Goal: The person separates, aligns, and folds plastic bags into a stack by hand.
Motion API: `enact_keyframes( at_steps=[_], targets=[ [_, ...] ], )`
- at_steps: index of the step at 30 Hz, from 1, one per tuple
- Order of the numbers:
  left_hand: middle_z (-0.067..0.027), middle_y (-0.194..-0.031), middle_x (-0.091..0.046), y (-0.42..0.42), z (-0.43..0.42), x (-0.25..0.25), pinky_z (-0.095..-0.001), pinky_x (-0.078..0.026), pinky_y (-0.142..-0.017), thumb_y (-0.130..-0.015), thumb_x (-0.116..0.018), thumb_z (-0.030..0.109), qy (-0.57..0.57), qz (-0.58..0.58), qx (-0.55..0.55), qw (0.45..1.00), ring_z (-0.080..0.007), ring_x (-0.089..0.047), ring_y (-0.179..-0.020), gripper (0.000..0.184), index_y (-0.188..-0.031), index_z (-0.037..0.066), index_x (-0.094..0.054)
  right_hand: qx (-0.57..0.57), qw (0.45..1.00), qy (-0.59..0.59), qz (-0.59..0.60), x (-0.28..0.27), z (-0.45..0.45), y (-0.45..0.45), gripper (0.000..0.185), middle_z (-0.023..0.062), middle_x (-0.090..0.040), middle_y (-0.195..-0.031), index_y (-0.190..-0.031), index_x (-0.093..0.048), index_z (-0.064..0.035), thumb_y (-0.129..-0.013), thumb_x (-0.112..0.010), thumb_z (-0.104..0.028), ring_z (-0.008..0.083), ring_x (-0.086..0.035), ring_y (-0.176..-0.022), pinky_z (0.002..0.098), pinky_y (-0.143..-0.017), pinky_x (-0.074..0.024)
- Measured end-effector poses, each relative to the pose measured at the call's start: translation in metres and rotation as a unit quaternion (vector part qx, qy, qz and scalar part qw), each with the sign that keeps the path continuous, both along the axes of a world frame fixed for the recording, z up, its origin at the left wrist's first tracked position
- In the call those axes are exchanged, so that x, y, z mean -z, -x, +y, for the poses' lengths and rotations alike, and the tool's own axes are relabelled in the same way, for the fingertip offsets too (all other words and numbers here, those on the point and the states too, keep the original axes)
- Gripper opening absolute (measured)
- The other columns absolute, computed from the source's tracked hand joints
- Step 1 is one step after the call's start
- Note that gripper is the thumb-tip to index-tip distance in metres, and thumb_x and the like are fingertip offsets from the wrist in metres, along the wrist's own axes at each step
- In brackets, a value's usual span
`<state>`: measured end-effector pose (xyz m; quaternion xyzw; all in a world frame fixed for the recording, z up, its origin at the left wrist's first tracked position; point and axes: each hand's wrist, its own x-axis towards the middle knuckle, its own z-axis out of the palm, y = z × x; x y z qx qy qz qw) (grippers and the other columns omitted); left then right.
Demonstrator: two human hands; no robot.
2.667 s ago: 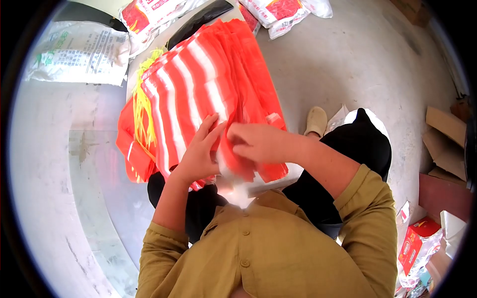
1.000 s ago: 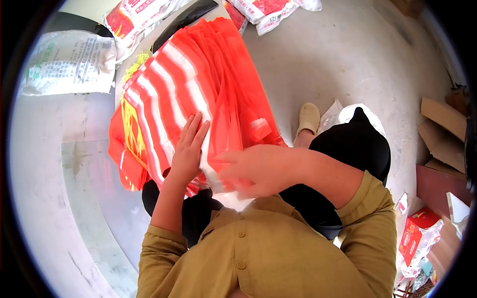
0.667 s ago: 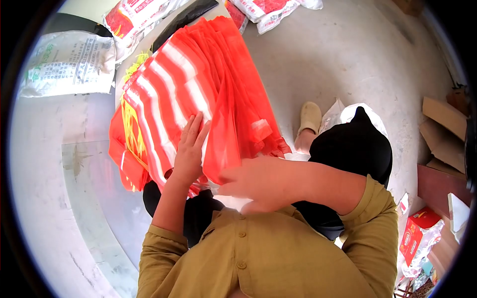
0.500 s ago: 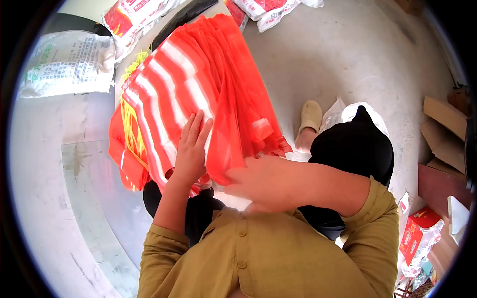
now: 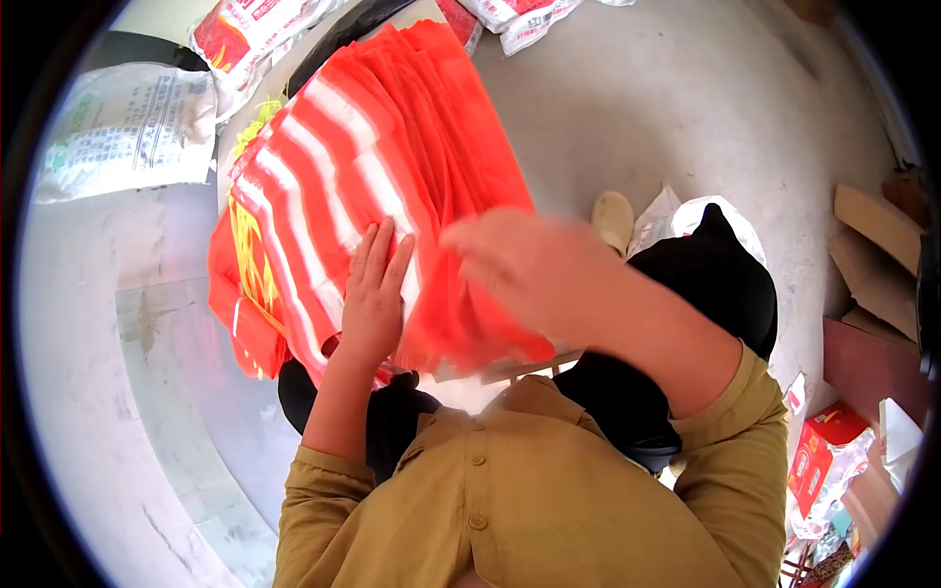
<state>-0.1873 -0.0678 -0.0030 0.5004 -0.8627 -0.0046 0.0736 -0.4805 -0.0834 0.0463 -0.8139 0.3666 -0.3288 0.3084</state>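
Observation:
A thick stack of thin red cloth [image 5: 446, 127] with broad white stripes lies in front of me, its layers fanned into folds along the right side. My left hand [image 5: 374, 284] rests flat on the striped part, fingers a little spread. Over the stack's lower right part is my right hand [image 5: 524, 269], blurred by motion, its fingers stretched leftward and apart with nothing visible in them. Yellow cords [image 5: 253, 260] hang along the stack's left edge, beside a bunched red piece [image 5: 257, 338]. The cloth's lower edge is smeared near my lap.
Printed white sacks [image 5: 127, 127] lie at the upper left, and red-and-white packages [image 5: 260, 34] at the top. A dark strip [image 5: 348, 39] runs behind the stack. On the right are an open cardboard box [image 5: 872, 245] and a red carton [image 5: 823, 461]. My shoe [image 5: 613, 220] shows on the floor.
My right hand has moved up and to the right from the lower edge of the cloth. The stack's lower right corner lies differently. My left hand stays in place.

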Motion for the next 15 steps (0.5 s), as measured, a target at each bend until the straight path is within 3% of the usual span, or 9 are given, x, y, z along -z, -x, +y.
enact_keyframes(
  at_steps=[1,4,7,10,15],
  targets=[
    [-0.0185,-0.163,-0.044,-0.001,-0.001,0.001,-0.0511,-0.037,-0.123,-0.084,-0.052,-0.016,0.004,-0.008,-0.002,1.0,-0.0401,-0.039,-0.153,0.073,-0.152,0.01,-0.055,0.073,0.995,-0.019,-0.064,0.01,-0.01,0.002,0.028,0.0115,-0.07,-0.118,-0.125,-0.069,-0.003,-0.101,-0.062,-0.017,0.0262,-0.072,-0.098,0.0391,-0.087,-0.0592],
    [-0.018,-0.164,-0.043,-0.01,-0.008,0.015,-0.0517,-0.037,-0.123,-0.088,-0.06,-0.006,0.046,-0.022,0.027,0.998,-0.0403,-0.039,-0.153,0.067,-0.153,0.011,-0.054,0.107,0.951,-0.255,-0.135,0.021,-0.032,0.015,0.032,0.0145,-0.071,-0.127,-0.133,-0.064,-0.0011,-0.108,-0.055,-0.017,0.0271,-0.074,-0.103,0.0408,-0.092,-0.0579],
    [-0.0172,-0.165,-0.043,0.009,0.005,-0.011,-0.052,-0.036,-0.123,-0.089,-0.07,0.007,-0.013,0.053,0.002,0.998,-0.0404,-0.038,-0.154,0.067,-0.154,0.012,-0.054,0.107,0.963,-0.231,-0.086,0.05,-0.044,0.011,0.034,0.0157,-0.068,-0.13,-0.138,-0.062,-0.0025,-0.108,-0.053,-0.015,0.0248,-0.073,-0.105,0.0393,-0.092,-0.0575],
    [-0.0164,-0.166,-0.042,0.009,0.005,-0.014,-0.052,-0.035,-0.123,-0.087,-0.075,0.014,-0.025,0.056,-0.003,0.998,-0.0405,-0.037,-0.154,0.072,-0.155,0.013,-0.053,0.085,0.961,-0.251,-0.078,0.059,-0.046,0.003,0.036,0.0164,-0.065,-0.135,-0.141,-0.059,-0.003,-0.108,-0.052,-0.016,0.0256,-0.071,-0.111,0.0393,-0.094,-0.0567],
    [-0.0159,-0.167,-0.04,0.008,0.005,-0.015,-0.0513,-0.034,-0.124,-0.086,-0.071,0.006,-0.04,0.041,-0.015,0.998,-0.0392,-0.036,-0.155,0.073,-0.156,0.013,-0.052,0.078,0.973,-0.205,-0.064,0.054,-0.047,-0.003,0.036,0.0169,-0.063,-0.139,-0.141,-0.059,-0.0035,-0.108,-0.052,-0.016,0.032,-0.065,-0.121,0.0413,-0.103,-0.0524]
  ],
)
